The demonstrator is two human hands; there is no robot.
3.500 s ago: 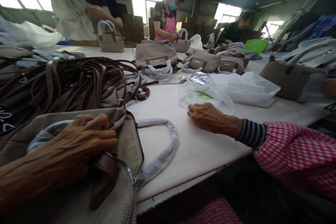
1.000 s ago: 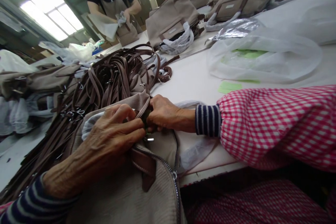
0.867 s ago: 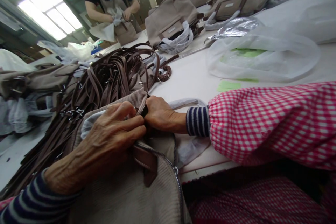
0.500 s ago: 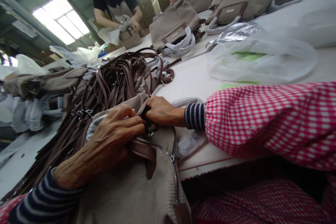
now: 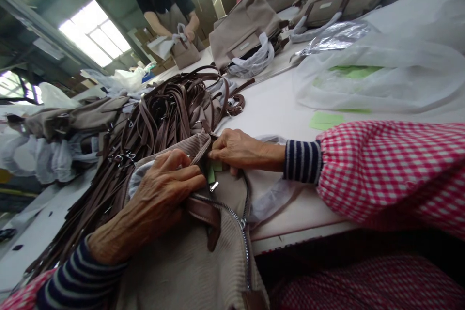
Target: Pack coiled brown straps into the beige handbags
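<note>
A beige ribbed handbag (image 5: 189, 271) lies open in front of me, its long metal zip (image 5: 232, 215) running down the near side. My left hand (image 5: 167, 181) rests on the bag's ribbed edge, fingers curled over the opening. My right hand (image 5: 243, 150) comes in from the right, its fingertips pinching the zip edge near the top. Between the hands sit a small green slip (image 5: 212, 173) and a metal zip pull (image 5: 214, 186). A brown leather tab (image 5: 205, 215) hangs below. A plastic-wrapped handle (image 5: 272, 201) lies under my right wrist.
A heap of brown straps with metal clips (image 5: 163, 116) lies left of the bag on the white table (image 5: 279, 106). A plastic bag (image 5: 366, 80) and foil sheet (image 5: 332, 36) lie to the right. Finished handbags (image 5: 243, 34) stand beyond; a co-worker (image 5: 163, 2) works at the far end.
My right hand has drawn slightly rightward, uncovering the green slip and zip pull between my hands. The view has shifted a little, and the sleeve has slid rightward.
</note>
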